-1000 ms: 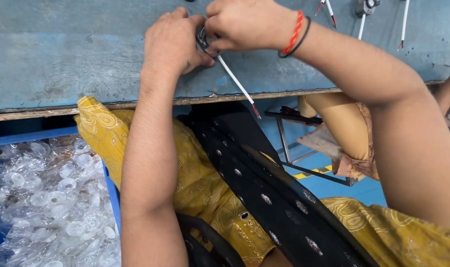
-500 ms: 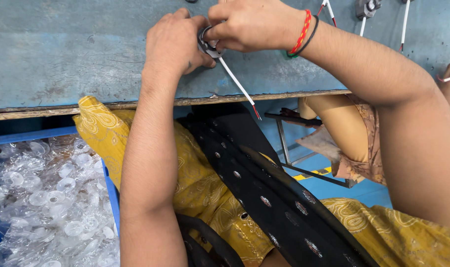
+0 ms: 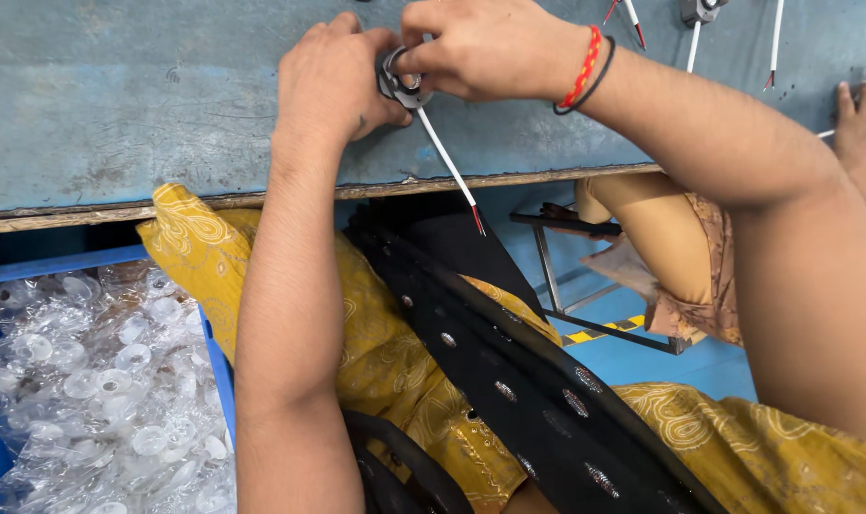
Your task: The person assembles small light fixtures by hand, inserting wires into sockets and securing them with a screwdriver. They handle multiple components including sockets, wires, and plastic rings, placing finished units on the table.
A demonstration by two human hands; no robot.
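Both hands have barely shifted since half a second back, though the round grey metal part [image 3: 404, 84] now sits a touch more exposed between them and its white lead [image 3: 447, 164] hangs a little steeper. The left hand [image 3: 338, 81] is curled beside the part, thumb pressed to its lower rim, fingers folded in against the worn blue surface [image 3: 147, 105]. The right hand [image 3: 485, 48] comes over from above, thumb and forefinger pinched on the part's upper edge, wrist carrying a red and a black band [image 3: 585, 69]. The part is held just above the surface, well back from its chipped front edge; the white lead runs down past that edge, and its red tip [image 3: 477, 223] dangles over the lap. Open room lies left of the hands along the surface. More white red-tipped leads [image 3: 692, 48] lie at the top right, near another person's hand [image 3: 861, 119]. Below left, a blue bin [image 3: 218, 371] holds bagged clear plastic caps [image 3: 90, 390].
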